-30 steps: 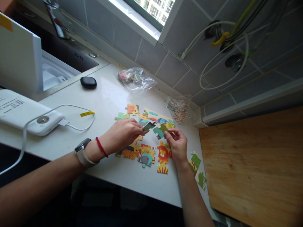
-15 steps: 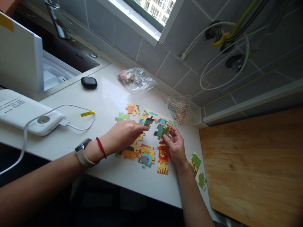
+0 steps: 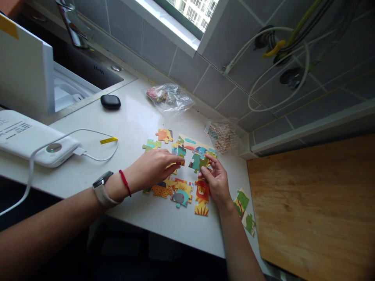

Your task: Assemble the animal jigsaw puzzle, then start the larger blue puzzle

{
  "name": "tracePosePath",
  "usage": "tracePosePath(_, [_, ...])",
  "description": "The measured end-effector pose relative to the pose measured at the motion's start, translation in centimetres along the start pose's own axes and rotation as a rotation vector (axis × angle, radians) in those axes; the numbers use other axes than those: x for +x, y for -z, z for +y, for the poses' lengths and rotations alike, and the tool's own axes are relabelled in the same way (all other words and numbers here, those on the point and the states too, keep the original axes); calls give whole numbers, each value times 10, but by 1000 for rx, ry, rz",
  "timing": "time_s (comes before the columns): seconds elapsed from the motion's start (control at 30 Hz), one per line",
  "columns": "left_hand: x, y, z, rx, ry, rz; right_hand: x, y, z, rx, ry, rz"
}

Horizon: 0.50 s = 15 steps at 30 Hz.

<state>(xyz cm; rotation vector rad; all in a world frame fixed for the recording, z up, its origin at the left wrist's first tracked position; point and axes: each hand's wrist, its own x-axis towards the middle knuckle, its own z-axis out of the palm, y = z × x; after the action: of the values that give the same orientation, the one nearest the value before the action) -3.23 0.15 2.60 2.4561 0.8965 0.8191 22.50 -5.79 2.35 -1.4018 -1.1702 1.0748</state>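
Colourful animal jigsaw pieces lie on the white countertop point(image 3: 134, 125). My left hand point(image 3: 152, 166) reaches right, its fingertips pressing a dark green piece point(image 3: 181, 151) against the joined strip point(image 3: 196, 146) at the back. My right hand point(image 3: 216, 177) rests beside it, fingers loosely spread, touching a teal-green piece point(image 3: 197, 162). A joined group with a lion point(image 3: 201, 191) and a hippo point(image 3: 180, 195) lies just in front of both hands. Two green pieces point(image 3: 243, 208) lie apart at the right.
Two clear bags of pieces point(image 3: 170, 97) point(image 3: 223, 133) lie by the tiled wall. A white power bank point(image 3: 32, 140) with its cable and a black case point(image 3: 110, 101) sit at the left, near a sink point(image 3: 73, 89). A wooden board point(image 3: 316, 203) fills the right.
My left hand carried the dark green piece up and left from mid-air to the strip at the back. My right hand opened out and lowered the teal-green piece onto the counter.
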Motion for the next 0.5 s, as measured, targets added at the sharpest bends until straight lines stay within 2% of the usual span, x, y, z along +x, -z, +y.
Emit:
tracePosePath(0.27, [0, -3, -3, -15, -16, -26, 2, -2, -2, 108, -109, 81])
tracePosePath(0.5, [0, -1, -1, -30, -48, -39, 3, -1, -5, 122, -117, 122])
